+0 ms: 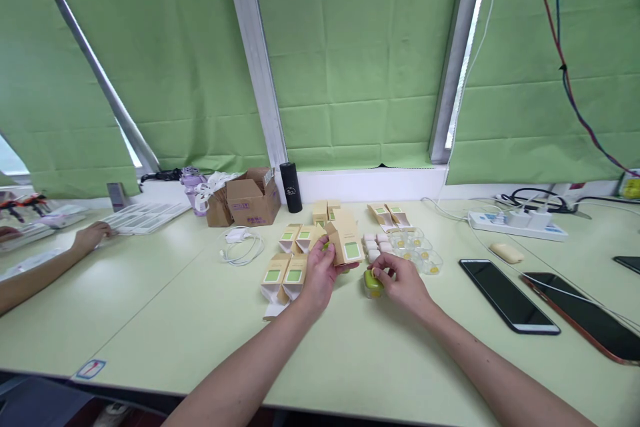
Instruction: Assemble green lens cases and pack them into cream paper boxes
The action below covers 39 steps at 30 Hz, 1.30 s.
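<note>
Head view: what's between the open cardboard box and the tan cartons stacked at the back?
A black tumbler, standing upright against the sill, shown in the head view.

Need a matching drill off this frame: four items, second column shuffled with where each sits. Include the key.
1 kraft carton
2 green case
3 black tumbler
4 white cable

A upright by the window sill
B held in the left hand
C coiled on the table
D held on the table by the right hand

Pairs: 1-B, 2-D, 3-A, 4-C
</note>
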Each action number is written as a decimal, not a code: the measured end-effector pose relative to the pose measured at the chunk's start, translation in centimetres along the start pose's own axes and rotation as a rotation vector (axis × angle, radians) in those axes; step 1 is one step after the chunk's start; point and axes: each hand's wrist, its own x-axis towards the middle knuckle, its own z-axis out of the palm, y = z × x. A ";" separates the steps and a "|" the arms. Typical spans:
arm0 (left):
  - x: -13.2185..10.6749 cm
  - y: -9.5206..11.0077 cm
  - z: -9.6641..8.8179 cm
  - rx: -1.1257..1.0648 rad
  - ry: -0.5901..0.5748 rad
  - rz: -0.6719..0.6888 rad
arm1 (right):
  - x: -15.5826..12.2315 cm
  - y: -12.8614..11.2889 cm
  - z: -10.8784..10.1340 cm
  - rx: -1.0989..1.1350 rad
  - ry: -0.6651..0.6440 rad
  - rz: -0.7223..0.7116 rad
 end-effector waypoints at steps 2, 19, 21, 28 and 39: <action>0.0 0.0 0.0 -0.002 -0.008 -0.020 | 0.0 0.0 0.0 -0.004 -0.009 -0.005; -0.6 0.1 0.2 -0.030 -0.054 -0.113 | -0.4 -1.6 -0.3 0.075 0.080 -0.225; -0.6 0.1 0.2 -0.028 -0.050 -0.121 | -0.5 -1.9 -0.3 0.088 0.082 -0.251; -1.0 0.4 0.5 -0.011 -0.050 -0.150 | -0.6 -1.8 -0.2 0.073 0.098 -0.245; -1.4 0.7 1.2 0.098 -0.067 -0.154 | -0.7 -2.0 -0.1 0.113 0.036 -0.271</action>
